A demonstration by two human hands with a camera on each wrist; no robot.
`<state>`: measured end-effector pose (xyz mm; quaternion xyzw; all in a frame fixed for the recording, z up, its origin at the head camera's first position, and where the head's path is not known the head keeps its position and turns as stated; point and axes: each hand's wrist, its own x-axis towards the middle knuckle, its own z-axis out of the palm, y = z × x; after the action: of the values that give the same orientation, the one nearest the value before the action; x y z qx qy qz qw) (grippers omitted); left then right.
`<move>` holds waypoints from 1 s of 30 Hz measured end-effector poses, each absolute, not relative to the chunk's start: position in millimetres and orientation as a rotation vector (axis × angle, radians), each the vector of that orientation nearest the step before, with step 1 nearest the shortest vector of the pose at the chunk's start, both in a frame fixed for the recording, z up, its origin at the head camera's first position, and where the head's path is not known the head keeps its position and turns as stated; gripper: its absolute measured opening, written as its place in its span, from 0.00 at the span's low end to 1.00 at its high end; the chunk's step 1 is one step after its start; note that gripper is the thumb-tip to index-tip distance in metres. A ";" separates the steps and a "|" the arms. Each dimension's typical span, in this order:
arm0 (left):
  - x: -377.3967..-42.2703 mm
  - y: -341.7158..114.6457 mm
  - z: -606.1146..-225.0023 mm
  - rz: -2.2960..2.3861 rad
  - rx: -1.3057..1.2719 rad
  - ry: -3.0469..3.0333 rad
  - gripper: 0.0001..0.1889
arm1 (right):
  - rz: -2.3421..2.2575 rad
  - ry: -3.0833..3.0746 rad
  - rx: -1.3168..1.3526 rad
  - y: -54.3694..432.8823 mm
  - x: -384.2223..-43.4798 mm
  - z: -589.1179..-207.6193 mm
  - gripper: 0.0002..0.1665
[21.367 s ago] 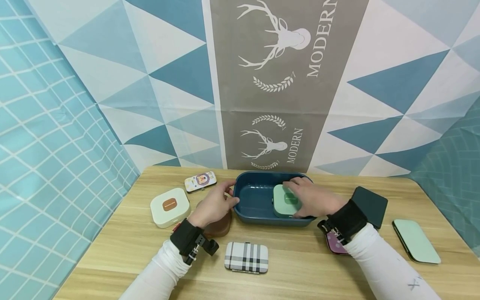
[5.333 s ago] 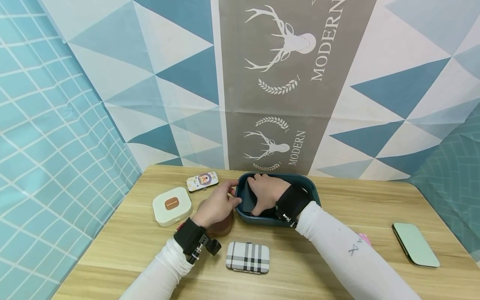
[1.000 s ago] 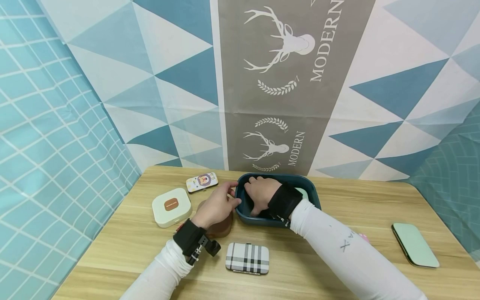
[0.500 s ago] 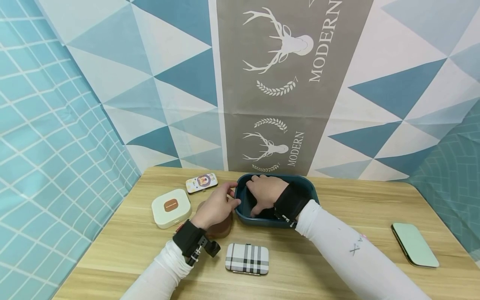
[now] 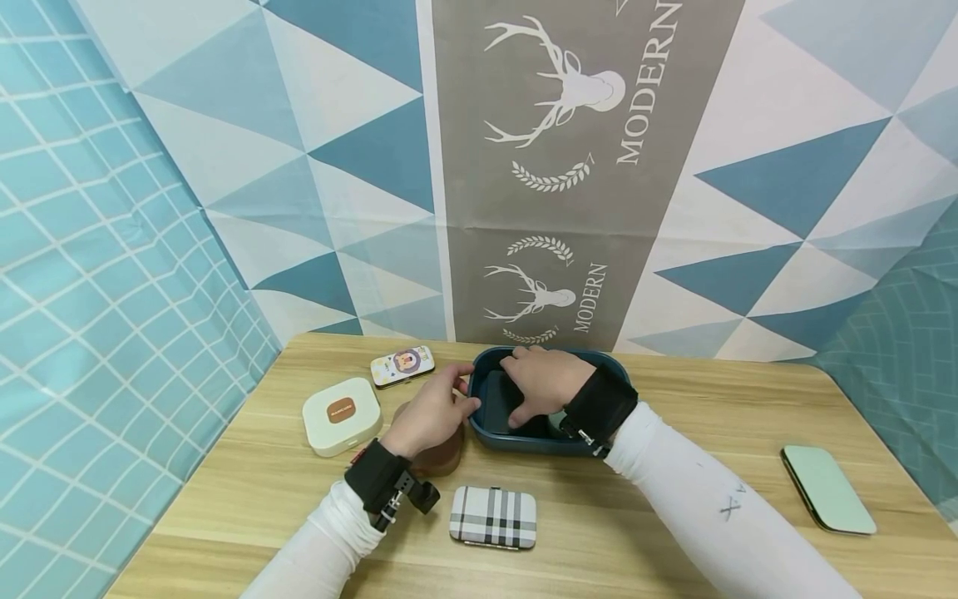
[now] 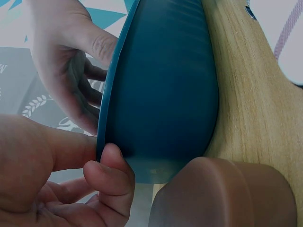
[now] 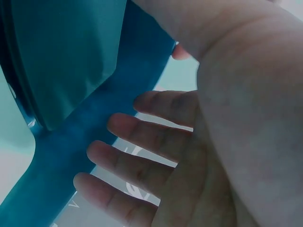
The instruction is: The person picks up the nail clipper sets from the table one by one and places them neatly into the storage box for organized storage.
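My left hand (image 5: 432,410) pinches the left rim of a dark blue plastic basin (image 5: 524,444) between thumb and fingers. In the left wrist view the thumb and fingertips meet at the rim of the basin (image 6: 161,90). My right hand (image 5: 550,383) is over the basin, its fingers spread and holding nothing. A dark green flat case (image 5: 497,406) is inside, at the basin's left end. In the right wrist view the dark green case (image 7: 66,52) is apart from the fingers. A mint green case (image 5: 555,424) lies beside it, mostly hidden by my right hand.
On the wooden table, a brown case (image 5: 441,456) sits under my left wrist, near a cream case (image 5: 341,416). A cartoon-printed tin (image 5: 402,366) is at the back left. A plaid case (image 5: 493,517) lies in front, and a flat mint case (image 5: 828,489) at far right.
The dark green case, on the table at right in the oldest frame, is now in the basin. Over the last half second my right hand has moved rightward off it. My left hand stays put.
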<state>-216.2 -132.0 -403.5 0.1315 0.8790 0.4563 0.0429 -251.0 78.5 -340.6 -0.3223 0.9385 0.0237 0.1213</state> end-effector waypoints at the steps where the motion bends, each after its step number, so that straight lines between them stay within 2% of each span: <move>1: -216.2 -132.0 -403.7 1.394 0.402 2.690 0.28 | 0.059 2.741 -0.940 79.8 -251.0 -340.0 0.53; 21: -215.9 -131.6 -403.6 1.377 0.409 2.707 0.28 | 0.037 2.829 -1.008 105.5 -246.7 -330.4 0.39; 30: -216.0 -130.9 -403.6 1.379 0.400 2.715 0.28 | 0.006 2.846 -0.998 115.1 -245.7 -329.8 0.39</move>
<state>-216.0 -130.9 -403.6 0.1302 0.8834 0.4488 0.0353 -245.7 115.1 -329.8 -0.3303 0.9418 0.0021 0.0627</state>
